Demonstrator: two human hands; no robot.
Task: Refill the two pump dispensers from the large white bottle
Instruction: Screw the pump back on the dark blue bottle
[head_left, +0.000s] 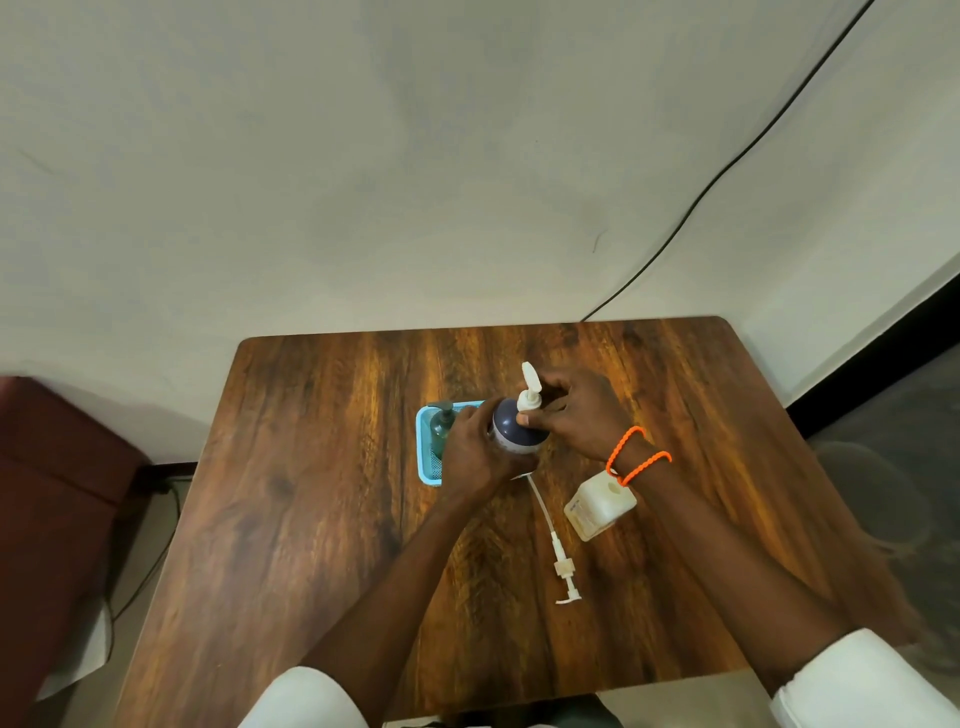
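A: What lies nearest on the desk (291, 519)?

B: A loose white pump (563, 569) with its long tube, flat on the wood on the near side of the blue dispenser (514, 431), the spout toward the person. Just beyond it and to the right stands the white bottle (597, 506), uncapped, partly under the right wrist with its orange band (636, 457).

A: And the hands?

B: Both are on the blue dispenser, which stands about mid-desk. The left hand (475, 452) wraps its fingers round the body from the left side. The right hand (576, 415) has its fingers curled round the collar of the white pump head (530, 392) seated on top, thumb on the near side.

A: Anything past that?

B: Left of the dispenser, touching the left hand, a light blue tray (428, 467) holds a dark green dispenser (441, 426) with a pump on it. Beyond the desk, a black cable (727, 166) runs along the wall.
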